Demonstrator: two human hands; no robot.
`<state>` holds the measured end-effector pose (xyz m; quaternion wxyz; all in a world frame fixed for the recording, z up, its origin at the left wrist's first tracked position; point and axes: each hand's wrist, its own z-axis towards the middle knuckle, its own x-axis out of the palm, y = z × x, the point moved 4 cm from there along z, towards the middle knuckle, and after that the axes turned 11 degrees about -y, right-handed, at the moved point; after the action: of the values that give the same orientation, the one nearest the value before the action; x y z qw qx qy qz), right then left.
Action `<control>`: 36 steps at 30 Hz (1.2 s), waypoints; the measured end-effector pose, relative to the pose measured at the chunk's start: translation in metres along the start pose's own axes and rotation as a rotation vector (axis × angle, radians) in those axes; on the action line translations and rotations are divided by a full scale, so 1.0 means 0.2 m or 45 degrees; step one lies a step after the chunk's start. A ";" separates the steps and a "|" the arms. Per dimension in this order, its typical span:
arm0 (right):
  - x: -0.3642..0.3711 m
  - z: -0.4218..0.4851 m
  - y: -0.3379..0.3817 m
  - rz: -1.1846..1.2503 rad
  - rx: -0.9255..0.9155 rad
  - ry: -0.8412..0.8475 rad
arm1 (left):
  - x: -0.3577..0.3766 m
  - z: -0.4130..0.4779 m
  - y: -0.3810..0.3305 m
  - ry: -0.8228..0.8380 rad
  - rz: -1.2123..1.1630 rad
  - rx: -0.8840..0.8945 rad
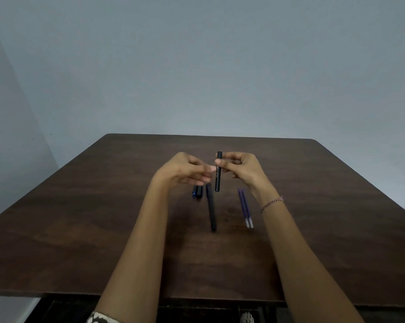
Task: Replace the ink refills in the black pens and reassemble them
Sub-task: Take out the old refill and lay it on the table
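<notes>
My right hand [240, 169] pinches a black pen barrel [218, 177] near its top and holds it upright above the table. My left hand [185, 170] is just left of the barrel, fingers curled toward it; whether it holds a small part is hidden. A second black pen [211, 209] lies on the wooden table [103, 206] below the hands. A black cap with a blue end [197, 191] lies to its left. Two blue ink refills [245, 207] lie side by side to the right, under my right wrist.
The dark wooden table stands against a plain grey wall. Its near edge runs just below my forearms, with a dark floor beneath. A thin bracelet [272, 203] is on my right wrist.
</notes>
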<state>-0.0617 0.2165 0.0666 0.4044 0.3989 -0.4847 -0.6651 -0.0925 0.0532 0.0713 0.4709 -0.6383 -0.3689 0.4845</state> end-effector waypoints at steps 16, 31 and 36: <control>-0.22 0.08 -0.14 -0.804 0.339 0.009 | 0.19 0.09 0.08 -0.001 -0.081 -0.059; -0.23 0.10 -0.19 -1.056 0.491 -0.051 | 0.20 0.09 0.09 0.007 -0.059 -0.057; -0.25 0.09 -0.19 -1.198 0.409 -0.079 | 0.20 0.09 0.09 0.007 -0.069 -0.050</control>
<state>-0.0665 0.2758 0.0401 -0.0208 0.6117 -0.3603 -0.7040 -0.1003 0.0891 0.0427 0.4721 -0.6385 -0.3942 0.4626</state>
